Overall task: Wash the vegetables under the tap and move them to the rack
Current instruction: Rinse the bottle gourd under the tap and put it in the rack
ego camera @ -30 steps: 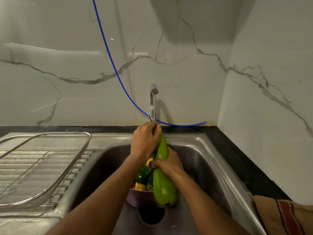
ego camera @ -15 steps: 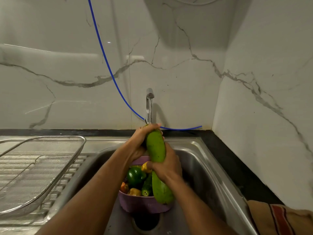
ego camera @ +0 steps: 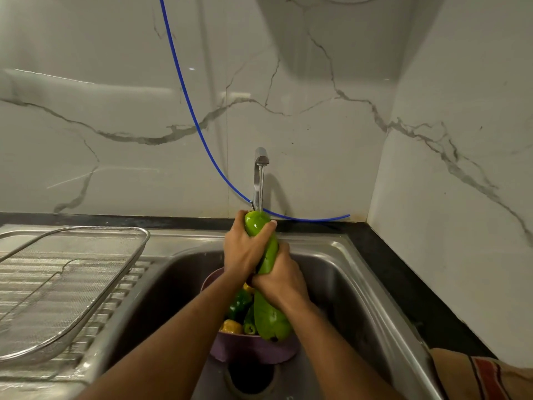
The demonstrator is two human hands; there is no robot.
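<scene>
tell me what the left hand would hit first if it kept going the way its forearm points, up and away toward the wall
Probably the tap: the left hand grips the gourd's top just below the spout. Depth is unclear, so it might pass beside it and reach the wall.

Place: home kitchen, sink corner.
Sink (ego camera: pixel 360 272): stainless steel basin with ribbed drainboard on its left side, set into the bench.
Tap (ego camera: pixel 260 174): chrome spout at the back wall, a thin stream of water running.
Bench (ego camera: pixel 403 269): dark stone edge round the basin.
Walls (ego camera: pixel 86 111): pale marble-look panels with grey veins, meeting in a corner at right.
Rack (ego camera: pixel 66 284): wire-mesh draining basket on the drainboard.
Bowl (ego camera: pixel 251 350): purple, in the basin, holding peppers.
Hose (ego camera: pixel 184 90): thin blue line hanging down the wall behind the tap.
Cloth (ego camera: pixel 484 376): striped, at the near right edge.
</scene>
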